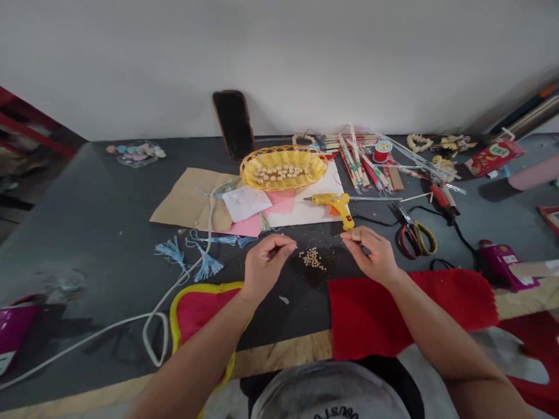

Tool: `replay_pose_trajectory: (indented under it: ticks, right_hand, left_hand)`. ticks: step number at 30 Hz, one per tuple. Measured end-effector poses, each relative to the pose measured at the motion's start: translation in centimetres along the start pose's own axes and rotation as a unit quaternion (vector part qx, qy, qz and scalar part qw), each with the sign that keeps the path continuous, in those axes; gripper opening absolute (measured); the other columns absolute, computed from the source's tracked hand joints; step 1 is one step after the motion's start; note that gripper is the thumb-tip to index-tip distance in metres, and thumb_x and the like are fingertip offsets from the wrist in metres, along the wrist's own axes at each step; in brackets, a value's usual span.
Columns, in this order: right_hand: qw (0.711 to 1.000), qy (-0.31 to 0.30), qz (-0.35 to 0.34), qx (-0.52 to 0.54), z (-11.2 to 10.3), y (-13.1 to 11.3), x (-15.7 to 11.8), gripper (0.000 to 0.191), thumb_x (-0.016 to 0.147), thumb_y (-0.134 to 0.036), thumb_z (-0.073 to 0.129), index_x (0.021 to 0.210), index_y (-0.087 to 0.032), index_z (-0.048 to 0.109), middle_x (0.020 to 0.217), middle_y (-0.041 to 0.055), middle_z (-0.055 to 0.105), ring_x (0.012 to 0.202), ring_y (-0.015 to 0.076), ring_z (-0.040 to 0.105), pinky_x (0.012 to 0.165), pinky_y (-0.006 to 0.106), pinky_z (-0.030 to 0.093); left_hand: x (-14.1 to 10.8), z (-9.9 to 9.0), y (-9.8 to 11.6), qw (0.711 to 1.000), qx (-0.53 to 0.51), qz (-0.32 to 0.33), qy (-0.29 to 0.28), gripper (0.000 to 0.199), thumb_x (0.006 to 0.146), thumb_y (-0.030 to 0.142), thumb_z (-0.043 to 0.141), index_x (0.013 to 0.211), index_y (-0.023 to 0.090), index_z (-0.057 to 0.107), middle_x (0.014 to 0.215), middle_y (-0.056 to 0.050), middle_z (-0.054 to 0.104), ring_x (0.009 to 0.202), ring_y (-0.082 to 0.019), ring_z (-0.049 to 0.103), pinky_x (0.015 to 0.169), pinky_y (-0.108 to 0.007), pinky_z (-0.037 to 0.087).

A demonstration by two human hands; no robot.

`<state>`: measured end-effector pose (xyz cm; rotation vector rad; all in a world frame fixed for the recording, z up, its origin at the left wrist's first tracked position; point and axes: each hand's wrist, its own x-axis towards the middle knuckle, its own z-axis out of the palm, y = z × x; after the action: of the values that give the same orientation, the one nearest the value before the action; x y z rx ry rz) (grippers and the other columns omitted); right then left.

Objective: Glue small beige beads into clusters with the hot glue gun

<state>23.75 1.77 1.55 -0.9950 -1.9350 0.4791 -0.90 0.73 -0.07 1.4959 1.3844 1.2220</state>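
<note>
My left hand [267,263] is closed in a pinch just left of a small pile of pale beads or seeds [312,258] on the dark tabletop. To the right of that pile, my right hand [371,254] is also pinched, thumb against fingers. Whatever either pinch holds is too small to make out. A yellow hot glue gun [334,205] lies just beyond my right fingertips, with a clear glue stick in its back. Behind it stands a yellow woven basket [283,152] with small pale pieces inside.
Scissors [414,235] and a red felt piece [371,320] lie right. Blue tassels [207,265], a white cable [190,270] and brown paper [192,198] lie left. A phone [234,123] leans on the wall. Wrapped sticks [353,160] and a red spool [382,152] lie behind.
</note>
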Motion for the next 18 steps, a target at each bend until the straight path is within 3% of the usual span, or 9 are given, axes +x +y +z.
replay_pose_trajectory:
  ticks: [4, 6, 9, 12, 18]
  right_hand:
    - [0.998, 0.030, 0.018, -0.043, -1.4, -0.2, 0.6, 0.014, 0.092, -0.014, 0.052, 0.097, -0.018, 0.064, 0.088, 0.0056, 0.070, 0.082, 0.0155, 0.066, 0.073, 0.029, 0.055]
    - [0.994, 0.007, 0.011, -0.107, -2.0, -0.2, 0.8, 0.012, 0.092, -0.016, 0.054, 0.096, -0.018, 0.065, 0.089, 0.0064, 0.070, 0.088, 0.0178, 0.063, 0.081, 0.033, 0.053]
    - [0.969, -0.111, -0.021, -0.218, -1.9, -0.5, 0.2, 0.014, 0.092, -0.019, 0.056, 0.099, -0.017, 0.068, 0.099, 0.0086, 0.069, 0.100, 0.0229, 0.056, 0.089, 0.039, 0.047]
    - [0.926, -0.218, -0.026, -0.308, -1.0, -1.2, -1.2, 0.020, 0.093, -0.019, 0.053, 0.106, -0.019, 0.069, 0.106, 0.0089, 0.067, 0.104, 0.0262, 0.050, 0.086, 0.040, 0.044]
    - [0.841, -0.356, 0.024, -0.406, 0.6, -2.8, -2.7, 0.043, 0.093, -0.012, 0.043, 0.135, -0.014, 0.053, 0.110, 0.0137, 0.064, 0.100, 0.0269, 0.050, 0.077, 0.038, 0.043]
  left_hand:
    - [-0.1, 0.0, -0.2, 1.000, 0.006, 0.022, -0.002, 0.017, 0.083, 0.032, 0.064, 0.074, 0.018, 0.067, 0.069, -0.001, 0.066, 0.063, -0.013, 0.057, 0.059, -0.024, 0.045]
    - [-0.1, -0.1, 0.1, 0.999, 0.006, 0.040, -0.006, 0.024, 0.087, 0.034, 0.059, 0.070, 0.018, 0.064, 0.064, 0.000, 0.063, 0.059, -0.012, 0.055, 0.056, -0.023, 0.043]
    - [-0.1, -0.1, 0.6, 0.997, 0.015, 0.069, -0.006, 0.031, 0.092, 0.033, 0.051, 0.066, 0.018, 0.061, 0.064, -0.001, 0.061, 0.060, -0.013, 0.056, 0.059, -0.025, 0.044]
    - [-0.1, -0.1, 0.7, 0.996, 0.028, 0.079, 0.004, 0.024, 0.091, 0.029, 0.052, 0.071, 0.018, 0.061, 0.074, -0.003, 0.065, 0.069, -0.014, 0.060, 0.066, -0.026, 0.047]
    - [0.0, 0.1, 0.5, 0.996, 0.038, 0.078, -0.001, 0.009, 0.087, 0.023, 0.059, 0.080, 0.019, 0.064, 0.088, -0.005, 0.067, 0.082, -0.016, 0.063, 0.074, -0.028, 0.049]
